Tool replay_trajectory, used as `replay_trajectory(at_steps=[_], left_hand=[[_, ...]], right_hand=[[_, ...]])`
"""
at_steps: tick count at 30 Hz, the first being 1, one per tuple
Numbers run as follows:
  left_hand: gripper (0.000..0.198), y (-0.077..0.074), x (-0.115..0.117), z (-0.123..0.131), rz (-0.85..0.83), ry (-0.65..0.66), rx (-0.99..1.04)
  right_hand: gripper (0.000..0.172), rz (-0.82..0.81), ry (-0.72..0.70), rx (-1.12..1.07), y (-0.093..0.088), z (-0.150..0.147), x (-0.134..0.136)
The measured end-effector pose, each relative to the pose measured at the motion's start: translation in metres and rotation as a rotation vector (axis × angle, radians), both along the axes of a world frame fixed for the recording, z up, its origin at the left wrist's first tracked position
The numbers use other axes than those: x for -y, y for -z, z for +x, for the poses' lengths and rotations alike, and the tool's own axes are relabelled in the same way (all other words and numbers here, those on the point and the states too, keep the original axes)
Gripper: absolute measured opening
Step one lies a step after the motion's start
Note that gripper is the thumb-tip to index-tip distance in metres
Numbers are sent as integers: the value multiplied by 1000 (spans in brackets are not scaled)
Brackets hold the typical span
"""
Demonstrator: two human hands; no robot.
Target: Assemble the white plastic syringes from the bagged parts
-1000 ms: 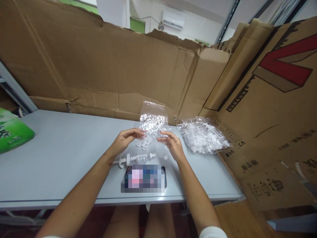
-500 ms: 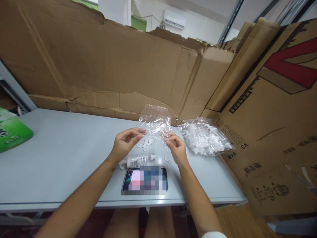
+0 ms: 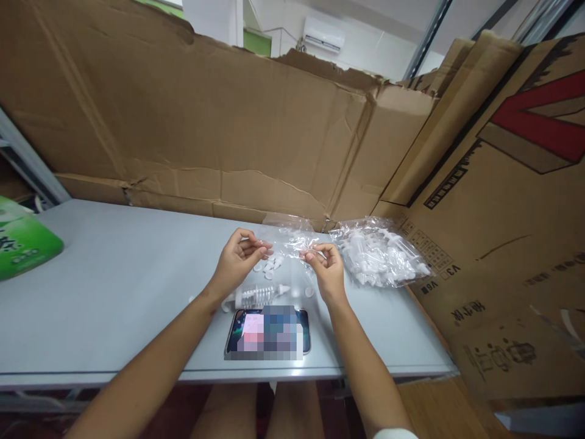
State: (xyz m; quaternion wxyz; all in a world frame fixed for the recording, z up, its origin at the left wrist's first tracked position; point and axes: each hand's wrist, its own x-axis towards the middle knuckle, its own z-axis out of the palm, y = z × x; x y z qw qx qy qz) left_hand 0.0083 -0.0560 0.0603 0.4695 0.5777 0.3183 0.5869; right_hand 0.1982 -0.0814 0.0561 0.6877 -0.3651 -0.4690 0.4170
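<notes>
A clear plastic bag (image 3: pixel 292 235) is stretched between my two hands above the table. My left hand (image 3: pixel 242 256) pinches its left side between thumb and fingers. On its right side, the fingertips of my right hand (image 3: pixel 325 266) are closed on the film. Below the bag lie several small white caps (image 3: pixel 273 264), and one more white cap (image 3: pixel 309 292) sits apart near my right wrist. A clear ribbed bottle (image 3: pixel 256 296) with a white pointed tip lies on its side between my forearms, just behind a phone (image 3: pixel 269 332) with a lit, partly blurred screen.
To the right, a clear bag of white plastic parts (image 3: pixel 381 253) rests on the grey table (image 3: pixel 114 292). A green package (image 3: pixel 27 241) is at the far left. Cardboard sheets (image 3: pixel 205 122) wall off the back, and a printed cardboard panel (image 3: pixel 512 244) stands along the right.
The bag's upper part has dropped and folded away toward the back. My left hand has shifted slightly right and up, its fingers more curled; my right hand stays nearly in place.
</notes>
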Motion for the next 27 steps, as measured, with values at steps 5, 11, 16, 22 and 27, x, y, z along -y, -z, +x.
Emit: replay_trajectory(at_steps=[5, 11, 16, 22, 27], left_hand=[[28, 3, -4, 0, -11, 41, -4], [9, 5, -5, -1, 72, 20, -152], [24, 12, -10, -3, 82, 31, -313], [27, 11, -13, -5, 17, -55, -348], [27, 6, -9, -5, -9, -74, -273]], right_hand=[[34, -45, 38, -32, 2, 0, -4], [34, -120, 65, -117, 10, 2, -10], [12, -101, 85, 83, 11, 1, -10], [16, -25, 159, 265, 9, -1, -7], [16, 59, 145, 283, 7, -1, -3]])
